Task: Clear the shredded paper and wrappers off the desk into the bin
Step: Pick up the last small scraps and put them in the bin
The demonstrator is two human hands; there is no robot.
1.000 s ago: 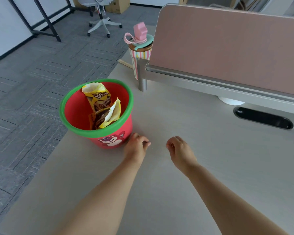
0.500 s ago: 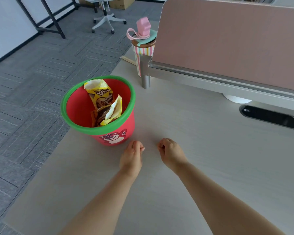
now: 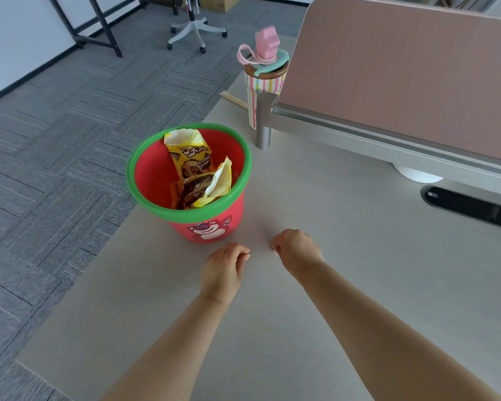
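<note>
The bin (image 3: 207, 227) stands on the worktop (image 3: 344, 241) near its left edge, just beyond both hands, so anything gathered has a short way to go. Two yellow wrappers (image 3: 190, 160) stand upright inside it. No shredded paper shows on the surface around the hands. The left hand (image 3: 223, 269) and right hand (image 3: 297, 250) sit close together, low over the worktop. Their fingers are curled with the tips drawn in, as if pinching tiny scraps; whether either holds anything I cannot tell. The clearing looks nearly done, perhaps only specks remaining.
</note>
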